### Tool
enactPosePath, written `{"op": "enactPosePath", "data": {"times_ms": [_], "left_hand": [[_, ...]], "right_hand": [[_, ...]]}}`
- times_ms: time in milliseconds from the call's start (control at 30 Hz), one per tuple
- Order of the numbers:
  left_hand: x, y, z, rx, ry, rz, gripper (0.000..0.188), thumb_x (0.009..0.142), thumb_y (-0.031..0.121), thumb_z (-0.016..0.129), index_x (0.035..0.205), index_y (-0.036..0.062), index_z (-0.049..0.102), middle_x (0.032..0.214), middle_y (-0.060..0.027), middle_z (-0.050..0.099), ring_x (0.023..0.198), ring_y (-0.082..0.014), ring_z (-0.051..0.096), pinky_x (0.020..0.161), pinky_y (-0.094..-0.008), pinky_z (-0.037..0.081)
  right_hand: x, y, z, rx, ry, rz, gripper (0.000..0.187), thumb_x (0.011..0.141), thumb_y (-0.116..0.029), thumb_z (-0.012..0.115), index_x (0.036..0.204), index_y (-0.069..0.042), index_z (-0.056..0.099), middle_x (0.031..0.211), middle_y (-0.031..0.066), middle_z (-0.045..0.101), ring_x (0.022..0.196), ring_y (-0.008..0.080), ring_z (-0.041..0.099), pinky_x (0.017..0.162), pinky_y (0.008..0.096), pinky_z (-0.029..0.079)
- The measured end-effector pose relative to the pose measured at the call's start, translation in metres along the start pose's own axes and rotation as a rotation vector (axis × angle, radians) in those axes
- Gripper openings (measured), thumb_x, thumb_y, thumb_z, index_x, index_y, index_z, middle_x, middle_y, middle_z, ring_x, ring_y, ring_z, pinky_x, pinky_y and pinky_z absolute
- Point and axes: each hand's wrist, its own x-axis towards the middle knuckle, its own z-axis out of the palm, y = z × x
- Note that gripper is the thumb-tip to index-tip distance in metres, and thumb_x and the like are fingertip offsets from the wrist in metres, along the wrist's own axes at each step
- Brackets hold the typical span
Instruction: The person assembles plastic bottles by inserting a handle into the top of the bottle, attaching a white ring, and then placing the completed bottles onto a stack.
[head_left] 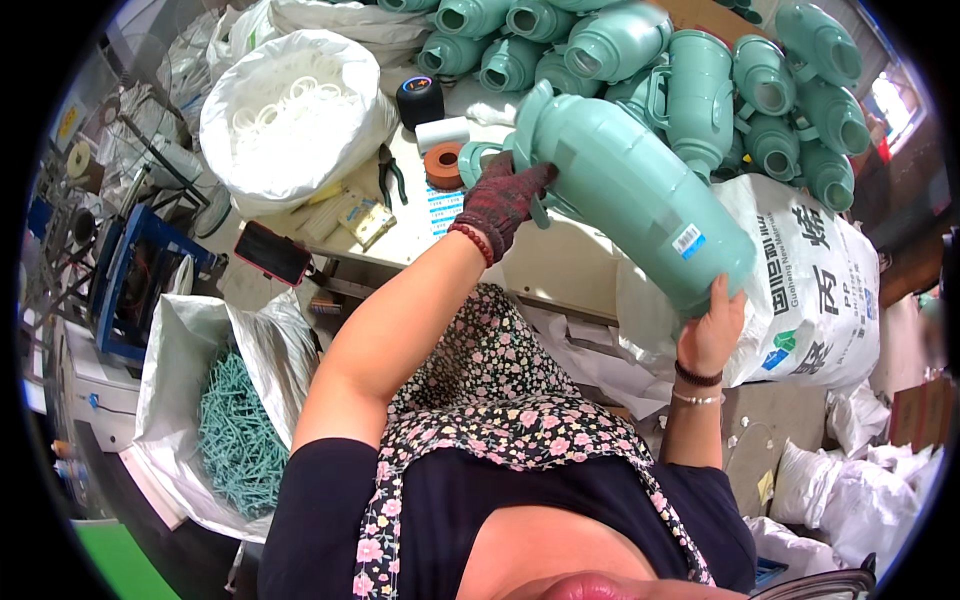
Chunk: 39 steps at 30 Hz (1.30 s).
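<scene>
Green flask [635, 190]: gleaming, slanting from 10 to 4 o'clock, showing blue-and-white sticker [689, 241]
Left hand [500, 203]: gloved, gripping handle end
Right hand [712, 332]: bare, holding base

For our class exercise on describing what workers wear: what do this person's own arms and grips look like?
The left grip wears a mottled dark red and black glove, with a red beaded bracelet at the wrist. The right grip is bare, with a dark bracelet and a pale bracelet. The dark sleeves are short.
</scene>
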Motion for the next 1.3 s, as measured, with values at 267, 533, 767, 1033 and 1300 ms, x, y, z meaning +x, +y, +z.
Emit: {"op": "enactPosePath", "data": {"times_ms": [267, 533, 767, 1033, 1300], "left_hand": [[0.015, 0.012, -0.012, -0.504, -0.088, 0.072, 0.022, 0.089, 0.011, 0.058, 0.109, 0.0037, 0.053, 0.08, -0.0029, 0.055, 0.066, -0.0139, 0.057, 0.062, -0.0283, 0.05], [0.08, -0.036, -0.023, 0.318, 0.228, 0.065, 0.057, 0.092, 0.036, 0.055, 0.135, 0.0008, 0.043, 0.113, -0.0153, 0.059, 0.101, -0.0226, 0.057, 0.088, -0.0317, 0.045], [-0.014, -0.02, -0.005, -0.141, -0.304, 0.292, 0.042, 0.102, 0.024, 0.039, 0.141, 0.012, 0.034, 0.136, -0.0087, 0.042, 0.121, -0.0217, 0.047, 0.105, -0.0435, 0.038], [-0.092, -0.036, -0.13, -1.073, -0.242, 0.254, 0.078, 0.086, 0.067, 0.043, 0.142, 0.0123, 0.035, 0.143, -0.008, 0.04, 0.131, -0.0288, 0.037, 0.11, -0.0482, 0.029], [-0.13, -0.056, -0.136, -1.171, -0.358, 0.13, 0.061, 0.094, 0.054, 0.043, 0.136, 0.009, 0.042, 0.132, -0.0107, 0.05, 0.121, -0.0289, 0.047, 0.101, -0.0465, 0.041]], "right_hand": [[-0.005, -0.015, -0.089, 0.166, 0.121, 0.061, 0.037, 0.1, -0.02, 0.044, 0.13, 0.001, 0.046, 0.127, 0.0136, 0.055, 0.114, 0.0244, 0.055, 0.099, 0.0406, 0.043], [0.005, -0.015, -0.095, 0.706, -0.308, 0.251, 0.041, 0.103, -0.028, 0.037, 0.133, -0.002, 0.046, 0.136, 0.0116, 0.051, 0.122, 0.0263, 0.051, 0.107, 0.0436, 0.037], [0.008, 0.027, -0.021, 0.794, -0.259, 0.521, 0.043, 0.101, -0.034, 0.038, 0.133, -0.007, 0.046, 0.132, 0.0099, 0.055, 0.119, 0.0245, 0.053, 0.103, 0.0433, 0.04], [-0.007, 0.029, 0.041, -0.314, -1.325, 0.342, 0.046, 0.085, -0.012, 0.066, 0.127, 0.0, 0.049, 0.122, 0.0091, 0.057, 0.106, 0.0194, 0.056, 0.093, 0.034, 0.044], [-0.051, 0.103, 0.082, -0.114, -1.017, 0.367, 0.06, 0.086, -0.014, 0.066, 0.138, -0.001, 0.038, 0.122, 0.0115, 0.056, 0.119, 0.0199, 0.05, 0.102, 0.0362, 0.04]]}}
